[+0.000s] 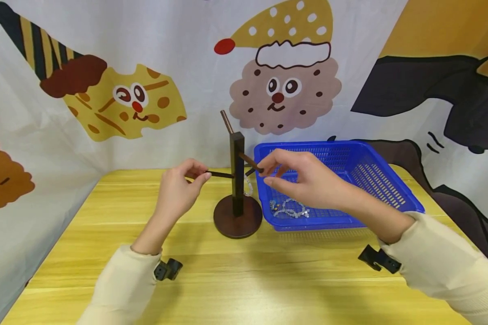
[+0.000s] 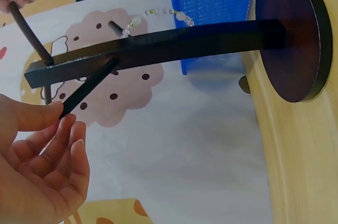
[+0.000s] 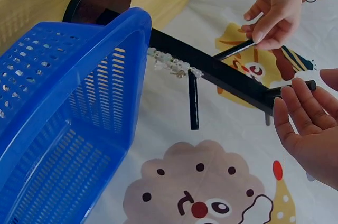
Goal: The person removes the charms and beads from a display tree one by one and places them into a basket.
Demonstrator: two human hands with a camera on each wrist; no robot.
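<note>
A dark wooden jewelry stand (image 1: 237, 176) with a round base (image 1: 237, 228) stands upright on the table, pegs jutting from its post. My left hand (image 1: 181, 185) pinches the end of the left peg (image 2: 90, 86) between thumb and fingers. At the peg on the near right side (image 1: 250, 161), the fingertips of my right hand (image 1: 298, 176) touch its end. The right thumb stays apart from that peg in the right wrist view. A pale beaded bracelet (image 3: 171, 63) hangs on the rear peg (image 3: 194, 102), partly hidden by the post in the head view.
A blue plastic basket (image 1: 321, 224) stands right of the stand, close beside it. Inside lie a clear beaded bracelet (image 1: 290, 212) and a small colorful piece (image 1: 274, 206). The wooden table (image 1: 211, 280) ends at a printed cloth (image 1: 203, 72) hanging behind.
</note>
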